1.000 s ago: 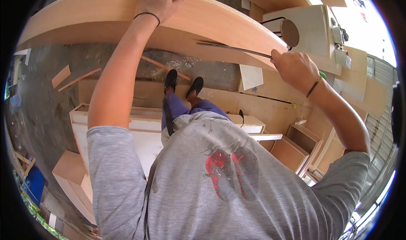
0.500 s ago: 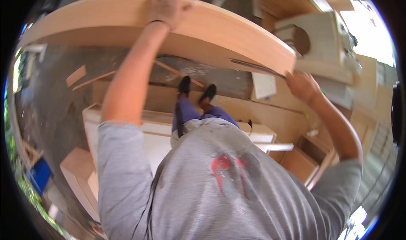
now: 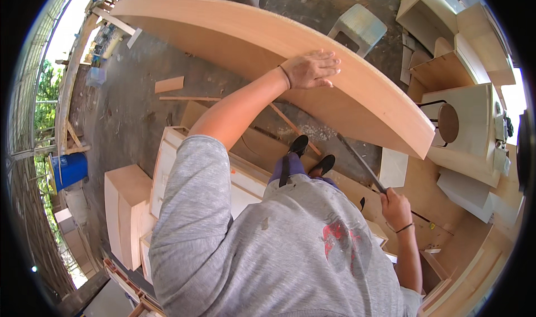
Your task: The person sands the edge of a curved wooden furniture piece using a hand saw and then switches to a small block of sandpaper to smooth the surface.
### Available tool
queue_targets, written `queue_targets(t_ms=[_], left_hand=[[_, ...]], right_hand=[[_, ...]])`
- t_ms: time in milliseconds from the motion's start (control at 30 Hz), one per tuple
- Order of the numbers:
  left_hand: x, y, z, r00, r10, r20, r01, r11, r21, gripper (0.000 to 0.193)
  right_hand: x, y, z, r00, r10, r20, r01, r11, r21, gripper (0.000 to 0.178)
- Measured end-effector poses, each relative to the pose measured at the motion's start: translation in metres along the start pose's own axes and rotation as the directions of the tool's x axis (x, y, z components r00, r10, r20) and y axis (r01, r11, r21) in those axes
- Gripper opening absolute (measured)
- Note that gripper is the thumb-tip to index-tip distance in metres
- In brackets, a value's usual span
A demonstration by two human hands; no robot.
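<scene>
A long, pale wooden panel [image 3: 363, 113] stretches across the upper middle, its thick edge facing up and looking curved in this view. My left hand [image 3: 312, 70] lies on that edge near the middle, palm down and fingers spread. Lower right, my right hand [image 3: 396, 208] is closed round the near end of a long, slim dark bar that looks like a flat file [image 3: 360, 159]. The bar slants up and left, its far tip below the panel and seemingly apart from it.
Two plastic stools, one a worn grey-blue stool [image 3: 363, 29], stand beyond the panel. A white cabinet with a round brown disc [image 3: 448, 123] is at right. Wood offcuts [image 3: 169, 85] lie on the floor. Cabinet boxes [image 3: 131, 180] and a blue bin [image 3: 70, 170] are at left.
My right hand has left the panel's right end and drawn back with the file, now lower in view. My left hand has changed from gripping the edge to lying flat. The view has shifted.
</scene>
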State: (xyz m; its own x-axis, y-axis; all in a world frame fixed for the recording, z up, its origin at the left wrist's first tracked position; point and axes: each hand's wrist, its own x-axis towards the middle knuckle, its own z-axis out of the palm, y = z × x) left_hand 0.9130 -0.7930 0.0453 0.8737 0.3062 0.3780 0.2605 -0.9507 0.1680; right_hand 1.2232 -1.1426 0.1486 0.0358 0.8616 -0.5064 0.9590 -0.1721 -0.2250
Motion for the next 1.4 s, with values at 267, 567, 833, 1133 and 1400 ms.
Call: queue_targets(t_ms=[267,567,833,1133,1400], left_hand=[[-0.046,-0.042,-0.049,1.000,0.028,0.005,-0.027,0.998,-0.057,0.042],[-0.096,-0.076,-0.096,0.989,-0.139,0.046,0.132,0.983,0.124,0.027],[-0.081,-0.075,-0.093,0.984,-0.177,-0.017,0.178,0.981,0.073,0.016],[0.069,0.009,0.004,0.984,-0.125,-0.126,0.116,0.990,-0.075,0.042],[0.229,0.162,0.092,0.988,0.110,0.104,-0.085,0.972,-0.217,0.052]], right_hand=[[-0.038,-0.017,0.045,0.980,0.190,-0.064,-0.162,0.938,0.305,0.026],[-0.048,-0.041,0.068,0.965,0.249,-0.077,-0.195,0.887,0.419,0.027],[-0.038,-0.065,0.044,0.956,0.274,-0.101,-0.181,0.826,0.533,0.022],[-0.049,-0.085,0.040,0.785,0.495,-0.371,0.165,0.411,0.897,0.039],[-0.062,-0.053,0.025,0.667,0.726,-0.168,0.190,0.052,0.980,0.053]])
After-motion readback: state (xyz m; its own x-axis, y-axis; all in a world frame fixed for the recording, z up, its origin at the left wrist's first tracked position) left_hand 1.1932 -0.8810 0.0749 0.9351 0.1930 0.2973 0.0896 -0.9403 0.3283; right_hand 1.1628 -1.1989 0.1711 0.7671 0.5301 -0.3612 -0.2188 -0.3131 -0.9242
